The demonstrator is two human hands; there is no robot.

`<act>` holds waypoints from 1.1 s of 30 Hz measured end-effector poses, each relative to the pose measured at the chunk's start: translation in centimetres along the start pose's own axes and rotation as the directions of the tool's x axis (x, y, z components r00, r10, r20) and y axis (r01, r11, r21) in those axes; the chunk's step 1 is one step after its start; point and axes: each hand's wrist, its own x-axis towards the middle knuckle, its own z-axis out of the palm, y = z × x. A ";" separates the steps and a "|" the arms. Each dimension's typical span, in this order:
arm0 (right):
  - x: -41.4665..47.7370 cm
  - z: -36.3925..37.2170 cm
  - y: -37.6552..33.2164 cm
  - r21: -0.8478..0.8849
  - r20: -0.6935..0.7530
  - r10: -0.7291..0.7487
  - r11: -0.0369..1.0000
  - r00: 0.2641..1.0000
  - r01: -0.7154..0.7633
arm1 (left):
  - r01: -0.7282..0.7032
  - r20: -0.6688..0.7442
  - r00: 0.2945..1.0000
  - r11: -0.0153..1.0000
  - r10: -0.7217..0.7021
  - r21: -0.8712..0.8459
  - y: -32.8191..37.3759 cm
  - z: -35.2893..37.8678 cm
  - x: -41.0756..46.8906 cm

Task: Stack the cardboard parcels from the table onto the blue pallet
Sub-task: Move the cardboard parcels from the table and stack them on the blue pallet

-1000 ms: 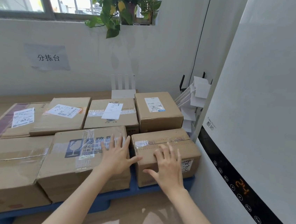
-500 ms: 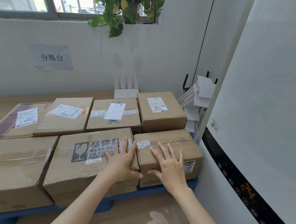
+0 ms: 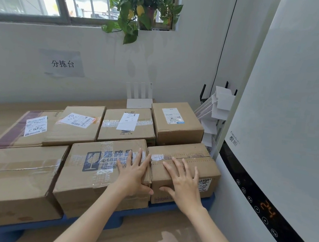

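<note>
Two bare hands reach forward from the near edge, both flat and open with fingers spread, gripping nothing. Left hand [image 3: 132, 174]: palm down on the near right corner of the box with the printed glass symbol [image 3: 97, 175], thumb hooked over its right edge. Right hand [image 3: 184, 182]: palm down on the top front edge of the small box [image 3: 187, 163], which sits at the front right of the stack, touching the printed box on its left.

Blue pallet [image 3: 183, 207]: on the floor, its edge showing under the front row of boxes. Front row, left to right: one large box [image 3: 10, 182] sealed with clear tape, the printed box, the small box with handwriting on its front face.

Back row, left to right: one flat box with a maroon stripe [image 3: 26, 126] and a white label; one box with a slanted label [image 3: 77, 126], resting partly on the flat one; one box with a loose white slip [image 3: 127, 125]; one taller box [image 3: 176, 122] with a barcode label.

One tall white appliance [image 3: 291, 134] with a dark control strip stands just right of the pallet. White folded cards in a rack [image 3: 216, 111] stand behind the small box. Farther back: a white router [image 3: 139, 99], a paper sign [image 3: 62, 63] on the wall, a trailing green plant [image 3: 141, 6] on the window sill.
</note>
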 end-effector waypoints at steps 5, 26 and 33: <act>-0.3 0.2 0.2 0.005 0.034 -0.001 1.000 0.999 0.001 | -0.016 -0.013 1.000 1.000 0.015 -0.015 -0.1 -0.1 -0.2; 9.3 -10.1 -18.7 0.417 -0.146 0.012 0.907 0.989 0.050 | 0.016 -0.460 0.858 0.906 -0.230 -0.423 -19.0 -11.1 -11.8; 11.8 -11.3 -35.7 0.519 -0.200 -0.034 0.844 0.979 0.135 | 0.082 -0.553 0.767 0.904 -0.326 -0.420 -35.1 -13.3 -18.7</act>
